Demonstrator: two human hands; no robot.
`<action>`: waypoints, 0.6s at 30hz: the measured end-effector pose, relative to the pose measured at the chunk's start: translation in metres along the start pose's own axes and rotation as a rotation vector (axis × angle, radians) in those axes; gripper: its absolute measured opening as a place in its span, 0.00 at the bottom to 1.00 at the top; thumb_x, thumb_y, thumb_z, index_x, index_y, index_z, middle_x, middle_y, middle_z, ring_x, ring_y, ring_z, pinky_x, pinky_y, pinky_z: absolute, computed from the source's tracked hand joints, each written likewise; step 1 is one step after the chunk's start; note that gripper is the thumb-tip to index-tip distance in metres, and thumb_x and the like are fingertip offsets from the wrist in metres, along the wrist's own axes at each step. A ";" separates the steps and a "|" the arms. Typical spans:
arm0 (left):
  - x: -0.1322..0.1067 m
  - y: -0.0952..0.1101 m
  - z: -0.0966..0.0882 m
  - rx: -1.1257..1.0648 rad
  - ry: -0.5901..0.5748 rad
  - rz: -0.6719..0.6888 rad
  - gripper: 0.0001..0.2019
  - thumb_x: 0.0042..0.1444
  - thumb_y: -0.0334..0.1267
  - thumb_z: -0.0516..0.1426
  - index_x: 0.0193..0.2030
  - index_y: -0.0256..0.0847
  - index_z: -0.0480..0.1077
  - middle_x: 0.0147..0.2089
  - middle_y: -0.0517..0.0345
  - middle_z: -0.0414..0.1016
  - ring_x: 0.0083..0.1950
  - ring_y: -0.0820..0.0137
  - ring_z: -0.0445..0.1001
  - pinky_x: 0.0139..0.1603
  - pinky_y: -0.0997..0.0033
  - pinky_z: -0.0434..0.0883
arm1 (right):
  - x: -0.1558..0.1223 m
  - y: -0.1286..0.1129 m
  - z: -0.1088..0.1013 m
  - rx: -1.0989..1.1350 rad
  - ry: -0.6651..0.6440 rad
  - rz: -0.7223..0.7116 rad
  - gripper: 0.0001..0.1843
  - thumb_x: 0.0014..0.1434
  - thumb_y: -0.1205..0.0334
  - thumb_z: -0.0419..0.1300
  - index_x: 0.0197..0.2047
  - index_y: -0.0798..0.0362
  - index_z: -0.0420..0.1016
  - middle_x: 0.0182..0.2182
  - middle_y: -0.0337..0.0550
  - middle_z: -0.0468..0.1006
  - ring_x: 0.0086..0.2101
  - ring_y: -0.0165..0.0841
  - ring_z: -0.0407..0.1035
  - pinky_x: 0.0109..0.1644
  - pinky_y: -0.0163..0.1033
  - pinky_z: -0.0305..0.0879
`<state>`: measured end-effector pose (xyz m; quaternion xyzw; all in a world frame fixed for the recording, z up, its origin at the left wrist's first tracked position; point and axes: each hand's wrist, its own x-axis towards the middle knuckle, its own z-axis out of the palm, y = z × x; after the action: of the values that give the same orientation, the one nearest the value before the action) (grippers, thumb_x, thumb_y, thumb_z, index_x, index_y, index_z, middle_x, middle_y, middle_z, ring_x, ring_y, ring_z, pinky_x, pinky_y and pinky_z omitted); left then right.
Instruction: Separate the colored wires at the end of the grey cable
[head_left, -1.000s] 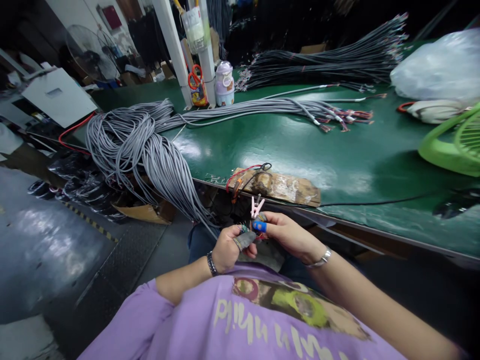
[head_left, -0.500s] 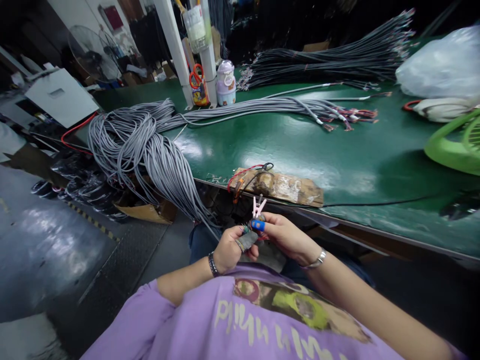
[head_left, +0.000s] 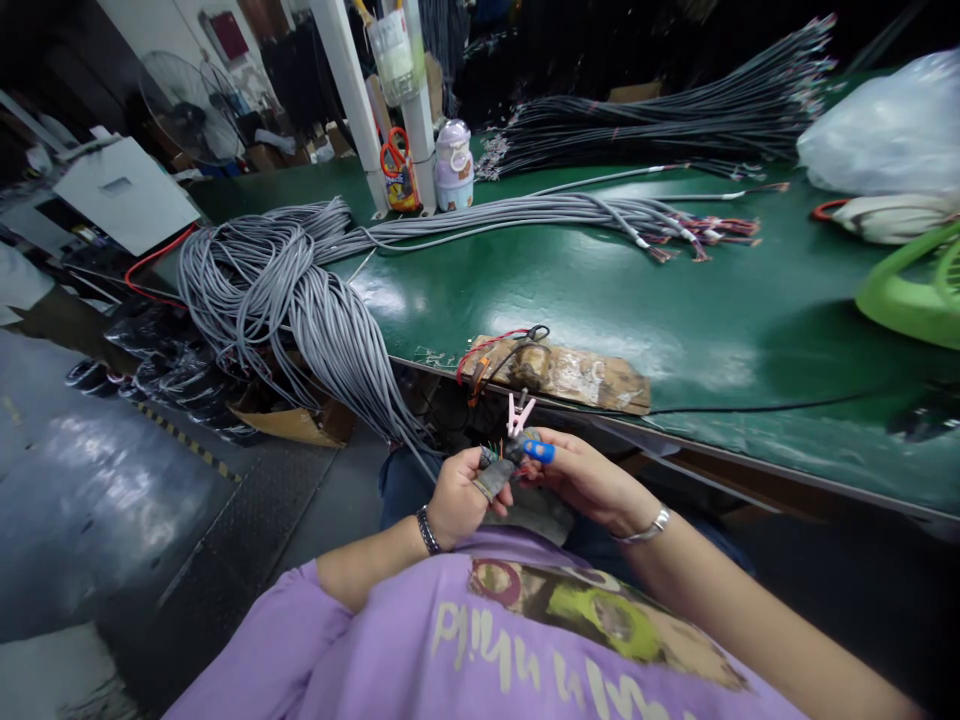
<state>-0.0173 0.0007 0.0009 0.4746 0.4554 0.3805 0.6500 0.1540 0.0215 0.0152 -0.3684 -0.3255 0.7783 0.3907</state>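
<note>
Between my hands, below the bench's front edge, several thin coloured wires (head_left: 498,452) stick up. My left hand (head_left: 459,492) is closed around them, with grey wrapping on its fingers. My right hand (head_left: 577,472), a blue wrap on its thumb, pinches at the same wires from the other side. Its fingertips almost touch those of the left. A bit of red wire shows beneath the right fingers. Just above the right fingertips stands a pink clothespin (head_left: 519,414), clipped at the bench edge. The exact grip on single wires is too small to make out.
A worn wooden board (head_left: 577,376) with red and black leads lies at the edge of the green bench (head_left: 675,300). Grey cables (head_left: 300,290) spill over the edge at left. Behind are black cables (head_left: 645,130), a cup (head_left: 454,168), a plastic bag (head_left: 885,130) and a green fan (head_left: 915,285).
My right hand has shifted slightly to the right, its thumb easing away from the left fingers. More of the coloured wire ends shows between the hands. My left hand stays nearly in place.
</note>
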 end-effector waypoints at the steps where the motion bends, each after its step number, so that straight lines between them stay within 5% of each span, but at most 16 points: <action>1: -0.001 0.001 0.000 -0.001 -0.001 0.005 0.23 0.50 0.59 0.61 0.29 0.36 0.67 0.21 0.60 0.71 0.18 0.77 0.68 0.19 0.78 0.65 | -0.001 -0.001 -0.001 0.007 -0.002 0.005 0.20 0.43 0.50 0.73 0.26 0.55 0.71 0.22 0.37 0.71 0.25 0.27 0.63 0.33 0.35 0.61; 5: -0.002 0.005 0.000 -0.056 0.011 0.015 0.23 0.48 0.58 0.63 0.27 0.36 0.67 0.21 0.60 0.71 0.18 0.77 0.67 0.20 0.78 0.66 | 0.002 0.000 -0.008 0.038 0.019 0.005 0.19 0.44 0.50 0.73 0.27 0.55 0.72 0.23 0.37 0.71 0.26 0.28 0.64 0.34 0.35 0.64; 11: 0.002 0.011 0.007 -0.185 0.115 0.014 0.22 0.47 0.56 0.63 0.29 0.36 0.68 0.19 0.62 0.70 0.16 0.77 0.65 0.17 0.78 0.64 | 0.022 0.000 -0.007 0.106 0.073 -0.071 0.26 0.51 0.36 0.63 0.35 0.53 0.75 0.29 0.41 0.75 0.27 0.29 0.66 0.36 0.38 0.67; 18: 0.005 0.016 0.018 -0.214 0.171 0.001 0.21 0.46 0.55 0.63 0.30 0.37 0.67 0.18 0.63 0.69 0.15 0.78 0.64 0.16 0.79 0.61 | 0.037 0.003 0.006 0.182 0.119 -0.123 0.26 0.48 0.37 0.66 0.34 0.52 0.76 0.29 0.42 0.76 0.26 0.31 0.66 0.31 0.38 0.64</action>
<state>0.0008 0.0046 0.0181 0.3685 0.4658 0.4663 0.6556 0.1324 0.0506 0.0041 -0.3562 -0.2517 0.7559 0.4883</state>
